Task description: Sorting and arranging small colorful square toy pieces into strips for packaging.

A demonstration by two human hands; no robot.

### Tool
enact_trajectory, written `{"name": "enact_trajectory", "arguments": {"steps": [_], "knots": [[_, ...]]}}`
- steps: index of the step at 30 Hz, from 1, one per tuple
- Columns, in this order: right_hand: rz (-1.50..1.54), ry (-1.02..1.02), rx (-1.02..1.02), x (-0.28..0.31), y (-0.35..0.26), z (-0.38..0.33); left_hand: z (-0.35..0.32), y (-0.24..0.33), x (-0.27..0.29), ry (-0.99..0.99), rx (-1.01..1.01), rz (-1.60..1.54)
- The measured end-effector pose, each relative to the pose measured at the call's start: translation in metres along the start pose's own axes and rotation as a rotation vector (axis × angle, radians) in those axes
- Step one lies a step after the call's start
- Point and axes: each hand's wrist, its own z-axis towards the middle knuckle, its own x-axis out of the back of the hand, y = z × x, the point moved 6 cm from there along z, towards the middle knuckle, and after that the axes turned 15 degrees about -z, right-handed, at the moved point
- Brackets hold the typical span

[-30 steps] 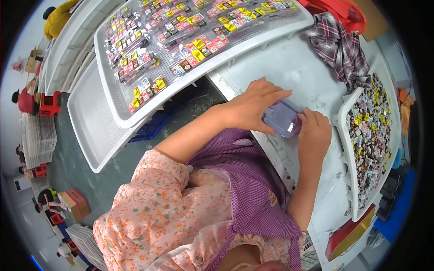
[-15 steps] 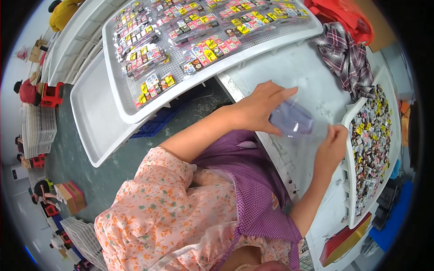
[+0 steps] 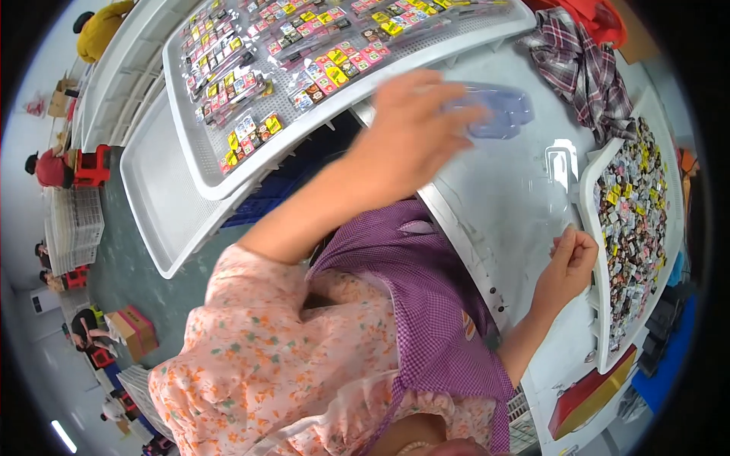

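Two hands working with thin plastic trays over a pale counter (image 3: 487, 190); 12 o'clock was the top of the view. The left hand (image 3: 422, 133) was blurred, its fingers extended and apparently released, with the fingertips overlapping the near edge of a bluish plastic stack (image 3: 498, 110) at about half past two from it; contact could not be told. The right hand (image 3: 576, 258) had its fingers curled; whether they pinched the faint clear tray (image 3: 563, 171) at 12 o'clock from them could not be told. A white tray of flat packs (image 3: 213, 186) lay at 10 o'clock from the left hand, and a white tray of small wrapped pieces (image 3: 604, 327) at 3 o'clock from the right. A plaid cloth (image 3: 582, 72) lay at 2 o'clock from the stack.

The step in hand, as judged here, was keeping one thin tray apart from the stack. It called for a light grip on the rim, since pressed walls would probably buckle; a check that only one layer was held; and enough space from the raised tray edge at 3 o'clock.
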Motion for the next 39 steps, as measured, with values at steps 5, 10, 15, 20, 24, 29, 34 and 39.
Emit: {"name": "enact_trajectory", "arguments": {"steps": [5,10,15,20,24,29,34,39], "knots": [[0.044,0.035,-0.005,0.003,0.008,-0.007,-0.009,-0.040,0.131,-0.022,0.249,0.481],[0.085,0.026,-0.001,0.000,0.012,-0.009,-0.056,-0.096,0.173,-0.447,0.638,0.741],[0.074,0.018,-0.017,-0.002,0.016,-0.011,-0.060,-0.125,0.187,-0.376,0.682,0.575],[0.041,0.013,-0.033,-0.006,0.019,-0.011,-0.061,-0.131,0.191,-0.323,0.806,0.449],[-0.003,-0.037,0.027,-0.010,0.021,-0.009,-0.059,-0.124,0.197,-0.290,0.790,0.429],[-0.330,-0.121,0.226,-0.018,-0.002,-0.013,-0.059,-0.130,0.215,-0.094,0.714,0.313],[-0.451,-0.028,0.403,-0.035,-0.018,-0.012,-0.030,-0.053,0.157,-0.005,0.586,0.128],[-0.516,0.078,0.446,-0.024,-0.019,-0.017,-0.014,0.015,0.051,-0.244,0.333,-0.165]]}}
